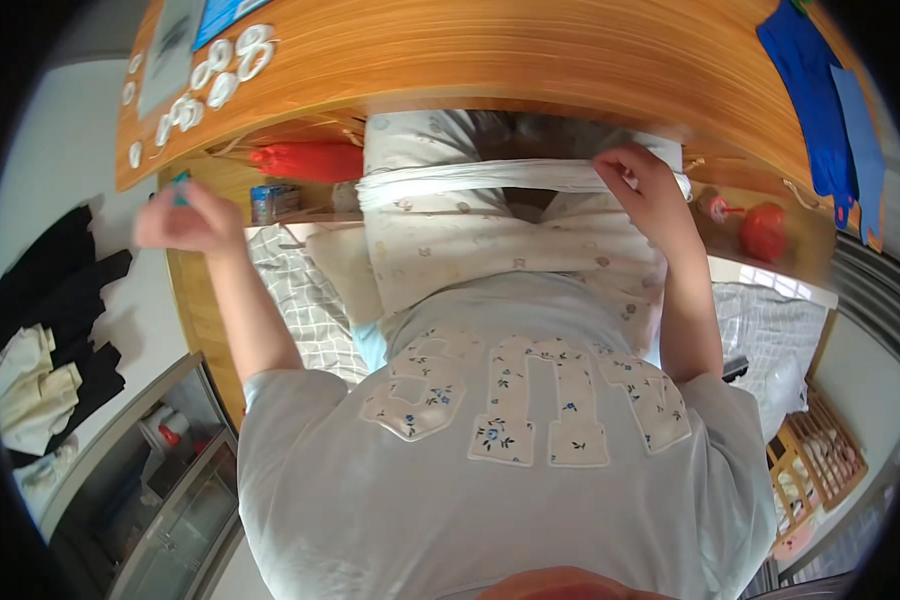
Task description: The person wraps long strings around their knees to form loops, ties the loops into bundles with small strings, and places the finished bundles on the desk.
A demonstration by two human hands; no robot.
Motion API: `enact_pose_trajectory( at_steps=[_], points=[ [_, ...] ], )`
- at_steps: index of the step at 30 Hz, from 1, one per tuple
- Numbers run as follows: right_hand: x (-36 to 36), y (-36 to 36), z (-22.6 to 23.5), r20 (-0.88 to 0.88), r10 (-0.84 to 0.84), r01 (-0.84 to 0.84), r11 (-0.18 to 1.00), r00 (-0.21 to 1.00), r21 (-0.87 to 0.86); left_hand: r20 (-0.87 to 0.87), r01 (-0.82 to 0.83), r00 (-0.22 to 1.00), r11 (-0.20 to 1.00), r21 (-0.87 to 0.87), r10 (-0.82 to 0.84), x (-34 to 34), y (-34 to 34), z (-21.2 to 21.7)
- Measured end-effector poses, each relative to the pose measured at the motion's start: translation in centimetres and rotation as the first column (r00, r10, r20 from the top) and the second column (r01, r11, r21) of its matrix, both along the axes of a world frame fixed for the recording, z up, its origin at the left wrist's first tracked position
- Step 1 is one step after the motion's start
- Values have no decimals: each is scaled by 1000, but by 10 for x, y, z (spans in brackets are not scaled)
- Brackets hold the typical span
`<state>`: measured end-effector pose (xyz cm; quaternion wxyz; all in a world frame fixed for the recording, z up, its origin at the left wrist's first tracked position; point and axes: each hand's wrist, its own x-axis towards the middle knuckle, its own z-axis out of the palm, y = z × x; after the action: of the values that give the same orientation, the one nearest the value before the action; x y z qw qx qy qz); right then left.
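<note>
The right hand (642,190) is closed on the top edge of a pale patterned cloth (500,240), fingers curled over a rolled white band where the cloth bunches just under the front edge of the wooden desk (530,50). The left hand (182,215) is raised off to the side, near the desk's left corner, with its fingers pinched together on a small teal thing (181,183); it is blurred, so I cannot tell what that thing is.

With only one hand on the cloth, the far left end of the band has nothing holding it and could sag or slide off, likely pulling the whole fold crooked. The pinch on the teal thing looks light, and a quick swing of that arm could drop it toward the glass-fronted cabinet (170,480) below.

Under the desk edge sit a red roll (305,160) and a small tin (273,200); a tug on the cloth could drag against them. White rings (220,70) lie near the desk's left end.
</note>
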<state>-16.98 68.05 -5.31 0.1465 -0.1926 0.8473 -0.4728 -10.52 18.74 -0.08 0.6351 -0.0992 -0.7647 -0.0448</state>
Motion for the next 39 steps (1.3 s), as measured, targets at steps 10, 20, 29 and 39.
enact_pose_trajectory(
  at_steps=[10,20,29,39],
  points=[
    [-8,-1,-22,-165,130,-105,982,978,154,788,267,428,895,358,-443,-14,194,-67],
    [-23,-25,-49,-237,219,-176,966,947,187,734,-43,-238,761,647,-636,-58,210,-104],
    [-22,-22,-47,-177,173,-146,977,969,154,739,-37,-298,781,623,-604,-62,218,-107],
    [-20,-29,-46,-161,159,-135,980,974,148,704,-76,-218,731,678,-675,-61,221,-116]
  ],
)
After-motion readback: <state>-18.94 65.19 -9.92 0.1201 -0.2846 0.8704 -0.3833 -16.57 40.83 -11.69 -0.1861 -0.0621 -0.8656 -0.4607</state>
